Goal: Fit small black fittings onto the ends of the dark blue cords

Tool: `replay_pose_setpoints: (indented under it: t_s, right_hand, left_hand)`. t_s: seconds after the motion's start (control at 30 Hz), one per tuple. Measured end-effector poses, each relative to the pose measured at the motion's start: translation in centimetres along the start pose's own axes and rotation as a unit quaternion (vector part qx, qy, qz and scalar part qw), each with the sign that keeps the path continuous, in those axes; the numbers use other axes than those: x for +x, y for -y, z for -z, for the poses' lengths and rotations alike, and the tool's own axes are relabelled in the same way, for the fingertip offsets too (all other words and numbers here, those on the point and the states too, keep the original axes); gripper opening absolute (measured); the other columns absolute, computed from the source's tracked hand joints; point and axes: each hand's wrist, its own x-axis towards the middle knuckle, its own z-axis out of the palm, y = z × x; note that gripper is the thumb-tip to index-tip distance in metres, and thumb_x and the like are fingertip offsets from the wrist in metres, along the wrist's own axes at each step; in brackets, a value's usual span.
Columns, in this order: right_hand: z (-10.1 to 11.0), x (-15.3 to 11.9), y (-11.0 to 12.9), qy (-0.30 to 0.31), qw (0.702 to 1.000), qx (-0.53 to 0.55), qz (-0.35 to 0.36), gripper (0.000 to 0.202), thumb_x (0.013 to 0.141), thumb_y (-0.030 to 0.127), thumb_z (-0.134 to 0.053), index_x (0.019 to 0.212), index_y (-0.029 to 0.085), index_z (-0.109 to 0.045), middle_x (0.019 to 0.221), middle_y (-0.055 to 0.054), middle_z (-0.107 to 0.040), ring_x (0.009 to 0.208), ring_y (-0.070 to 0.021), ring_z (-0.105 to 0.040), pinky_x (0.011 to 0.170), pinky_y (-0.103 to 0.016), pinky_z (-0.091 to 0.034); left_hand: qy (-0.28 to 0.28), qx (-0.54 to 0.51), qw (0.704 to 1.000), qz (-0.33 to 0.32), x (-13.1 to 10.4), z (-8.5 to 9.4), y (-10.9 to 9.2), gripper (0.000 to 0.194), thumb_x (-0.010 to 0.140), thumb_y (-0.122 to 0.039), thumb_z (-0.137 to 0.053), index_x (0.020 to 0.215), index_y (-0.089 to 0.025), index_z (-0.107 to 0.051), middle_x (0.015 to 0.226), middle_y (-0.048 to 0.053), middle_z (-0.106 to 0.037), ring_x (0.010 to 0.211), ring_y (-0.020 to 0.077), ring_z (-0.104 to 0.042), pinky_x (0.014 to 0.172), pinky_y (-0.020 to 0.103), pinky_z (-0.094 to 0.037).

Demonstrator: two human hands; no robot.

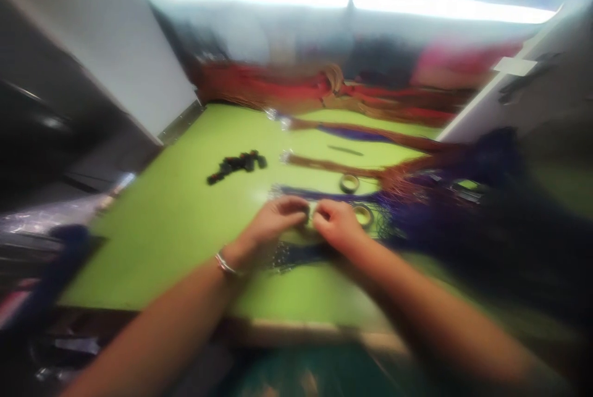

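Just above the green tabletop (185, 224), my left hand (280, 217) is closed, thumb against fingers, on a small dark piece (306, 213) whose kind is too blurred to tell. Close beside it, my right hand (337, 221) is closed in a pinch; what sits between its fingers cannot be made out. A bundle of blue wires (315, 193) lies just beyond both hands, and another blue wire bundle (301, 254) is below them. Partly behind my right hand lies a roll of tape (364, 216), with a second tape roll (349, 183) farther back.
A cluster of small black pieces (237, 165) lies at left. Brown wire bundles (333, 165) stretch across the right side toward a large heap of dark blue wires (463, 224). A thin dark stick (345, 150) lies between bundles. Red wires (259, 85) line the back.
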Motion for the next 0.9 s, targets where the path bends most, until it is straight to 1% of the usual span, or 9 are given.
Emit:
replay_pose_setpoints:
  t_s: [0.13,0.33,0.43,0.5,0.6,0.63,0.7,0.8,0.9]
  right_hand:
    - [-0.2,0.2,0.0,0.004,1.0,0.005,-0.005,0.012,0.068,0.016,-0.049,0.058,0.016,-0.055,0.055,0.002,-0.054,0.052,-0.0085,-0.043,0.052,-0.02,-0.029]
    - [-0.8,0.0,-0.2,0.01,1.0,-0.029,-0.002,0.015,0.07,0.02,-0.052,0.055,0.016,-0.053,0.054,0.002,-0.053,0.051,-0.0086,-0.04,0.05,-0.021,-0.026]
    - [-0.3,0.1,0.1,0.021,0.999,-0.031,-0.004,0.014,0.071,0.019,-0.051,0.058,0.016,-0.056,0.056,0.001,-0.056,0.053,-0.0089,-0.043,0.051,-0.021,-0.028]
    - [0.6,0.9,0.5,0.044,0.998,-0.035,0.009,0.014,0.073,0.021,-0.051,0.063,0.016,-0.061,0.06,0.0,-0.059,0.056,-0.0096,-0.047,0.054,-0.021,-0.031]
    - [2.5,3.9,1.0,0.057,0.995,-0.081,0.033,0.017,0.077,0.027,-0.053,0.075,0.017,-0.066,0.074,-0.003,-0.066,0.067,-0.012,-0.054,0.062,-0.022,-0.037]
    - [3.0,5.3,0.9,0.052,0.991,-0.117,0.031,0.018,0.078,0.028,-0.053,0.078,0.017,-0.067,0.079,-0.005,-0.067,0.071,-0.0132,-0.055,0.065,-0.023,-0.038]
    - [3.5,8.3,0.4,0.05,0.977,-0.208,-0.001,0.019,0.078,0.026,-0.053,0.083,0.016,-0.068,0.087,-0.009,-0.067,0.075,-0.0159,-0.057,0.069,-0.025,-0.039]
    - [3.1,12.6,-1.1,0.054,0.949,-0.301,-0.075,0.024,0.08,0.023,-0.049,0.092,0.014,-0.068,0.093,-0.013,-0.065,0.078,-0.018,-0.058,0.07,-0.026,-0.04]
    - [1.7,15.3,-1.8,0.038,0.946,-0.311,-0.087,0.027,0.081,0.023,-0.047,0.099,0.017,-0.066,0.1,-0.011,-0.064,0.082,-0.0179,-0.058,0.07,-0.026,-0.041]
  left_hand:
    - [-0.005,0.017,1.0,-0.005,0.0,0.0,-0.2,0.031,0.061,-0.024,-0.078,0.089,-0.014,-0.07,0.085,0.008,-0.07,0.073,0.0168,-0.062,0.071,0.029,-0.049]
    - [0.015,0.077,0.997,-0.015,0.2,0.1,0.2,0.029,0.065,-0.025,-0.075,0.091,-0.014,-0.07,0.09,0.008,-0.07,0.079,0.0182,-0.062,0.077,0.031,-0.048]
    - [0.003,0.058,0.998,-0.019,0.1,0.0,0.1,0.027,0.064,-0.023,-0.076,0.089,-0.014,-0.069,0.087,0.007,-0.069,0.076,0.0167,-0.062,0.074,0.029,-0.047]
    - [-0.012,0.017,1.0,-0.023,0.0,-0.2,-0.2,0.027,0.064,-0.022,-0.076,0.089,-0.015,-0.069,0.084,0.006,-0.068,0.072,0.0145,-0.06,0.07,0.026,-0.047]
    - [-0.023,-0.031,0.999,-0.02,-0.2,-0.6,-0.5,0.028,0.064,-0.022,-0.075,0.091,-0.016,-0.067,0.081,0.003,-0.066,0.067,0.0113,-0.058,0.064,0.023,-0.046]
    - [-0.02,-0.037,0.999,-0.017,-0.2,-0.7,-0.6,0.028,0.065,-0.022,-0.075,0.091,-0.016,-0.067,0.08,0.003,-0.065,0.066,0.0106,-0.057,0.063,0.022,-0.045]
    - [-0.012,-0.037,0.999,-0.007,-0.3,-0.8,-0.5,0.028,0.066,-0.022,-0.074,0.092,-0.016,-0.066,0.078,0.002,-0.064,0.066,0.0097,-0.057,0.062,0.022,-0.045]
    - [-0.007,-0.036,0.999,0.004,-0.2,-0.6,-0.2,0.028,0.068,-0.023,-0.073,0.093,-0.017,-0.065,0.081,0.002,-0.063,0.068,0.0098,-0.057,0.062,0.022,-0.045]
    - [-0.007,-0.036,0.999,-0.002,0.0,-0.4,0.2,0.028,0.069,-0.024,-0.072,0.095,-0.017,-0.064,0.082,0.003,-0.063,0.07,0.0106,-0.057,0.062,0.022,-0.045]
